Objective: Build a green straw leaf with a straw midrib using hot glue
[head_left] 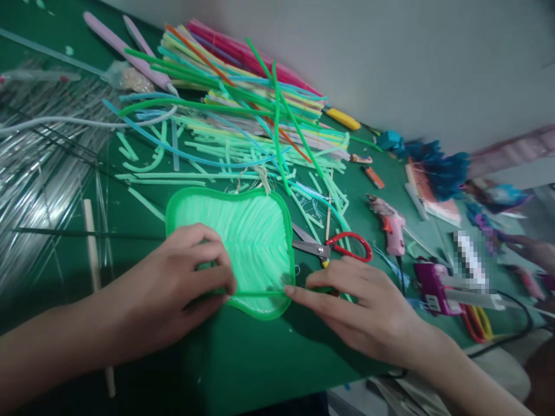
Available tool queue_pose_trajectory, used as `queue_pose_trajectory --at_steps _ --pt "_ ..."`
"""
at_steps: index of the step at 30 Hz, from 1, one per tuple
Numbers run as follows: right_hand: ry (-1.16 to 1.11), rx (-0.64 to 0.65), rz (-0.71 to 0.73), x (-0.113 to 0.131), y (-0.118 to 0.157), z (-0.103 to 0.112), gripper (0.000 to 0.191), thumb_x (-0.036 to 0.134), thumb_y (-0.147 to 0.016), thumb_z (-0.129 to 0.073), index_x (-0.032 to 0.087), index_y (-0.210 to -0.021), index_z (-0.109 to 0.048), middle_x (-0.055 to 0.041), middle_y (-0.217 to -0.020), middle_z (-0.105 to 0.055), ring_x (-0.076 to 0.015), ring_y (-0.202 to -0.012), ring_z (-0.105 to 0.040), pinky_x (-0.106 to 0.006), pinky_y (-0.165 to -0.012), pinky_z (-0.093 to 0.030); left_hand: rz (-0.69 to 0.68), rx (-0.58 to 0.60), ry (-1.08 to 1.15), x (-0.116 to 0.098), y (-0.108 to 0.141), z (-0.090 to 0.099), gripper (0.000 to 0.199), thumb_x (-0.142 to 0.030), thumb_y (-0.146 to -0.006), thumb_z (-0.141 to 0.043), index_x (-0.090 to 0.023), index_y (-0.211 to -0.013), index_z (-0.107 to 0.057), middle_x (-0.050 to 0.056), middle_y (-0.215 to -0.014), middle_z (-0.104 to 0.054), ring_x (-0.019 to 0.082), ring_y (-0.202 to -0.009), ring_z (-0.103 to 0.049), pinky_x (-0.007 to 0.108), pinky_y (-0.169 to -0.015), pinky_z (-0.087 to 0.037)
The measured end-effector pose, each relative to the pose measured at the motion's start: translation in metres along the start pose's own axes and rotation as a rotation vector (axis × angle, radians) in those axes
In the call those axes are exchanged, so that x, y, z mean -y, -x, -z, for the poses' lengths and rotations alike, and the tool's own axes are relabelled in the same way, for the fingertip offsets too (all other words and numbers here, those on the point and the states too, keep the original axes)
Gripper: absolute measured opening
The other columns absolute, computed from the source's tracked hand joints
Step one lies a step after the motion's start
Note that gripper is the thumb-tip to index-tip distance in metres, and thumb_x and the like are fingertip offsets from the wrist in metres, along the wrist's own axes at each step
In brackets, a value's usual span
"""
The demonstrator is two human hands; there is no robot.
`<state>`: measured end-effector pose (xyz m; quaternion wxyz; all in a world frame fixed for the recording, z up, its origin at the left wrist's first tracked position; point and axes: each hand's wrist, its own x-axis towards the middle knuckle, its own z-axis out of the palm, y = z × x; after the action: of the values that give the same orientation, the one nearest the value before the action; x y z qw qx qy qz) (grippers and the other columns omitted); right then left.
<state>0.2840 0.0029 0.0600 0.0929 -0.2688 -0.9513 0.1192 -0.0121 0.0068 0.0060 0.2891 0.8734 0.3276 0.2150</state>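
Your left hand [186, 277], centre-left of frame, pinches a thin green strip [260, 294] across the lower part of the green-rimmed panel [225, 225]. Your right hand's [364, 306] index fingertip touches the strip near the panel's right edge. Red-handled scissors [362, 245] sit blades parted, just right of the panel. Pipe cleaners [255, 86] heaped upper centre on the green bench [247, 364]; clear sticks [47, 162] at left. Pink glue gun [394, 234] right of centre, purple box [431, 286] lower right of it.
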Motion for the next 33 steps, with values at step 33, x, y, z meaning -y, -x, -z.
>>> queue_pose_trajectory --at_steps 33 --pt "-0.087 -0.016 -0.075 0.032 0.002 -0.002 0.025 0.011 -0.092 -0.053 0.014 -0.114 -0.065 -0.0050 -0.086 -0.067 -0.0166 -0.073 -0.057 -0.032 -0.062 -0.042 -0.026 -0.009 -0.025 0.000 0.002 0.001 0.013 -0.021 -0.091 -0.057 -0.025 -0.083 -0.066 0.001 -0.089 -0.061 0.023 -0.106 -0.048 0.041 -0.096 -0.038"
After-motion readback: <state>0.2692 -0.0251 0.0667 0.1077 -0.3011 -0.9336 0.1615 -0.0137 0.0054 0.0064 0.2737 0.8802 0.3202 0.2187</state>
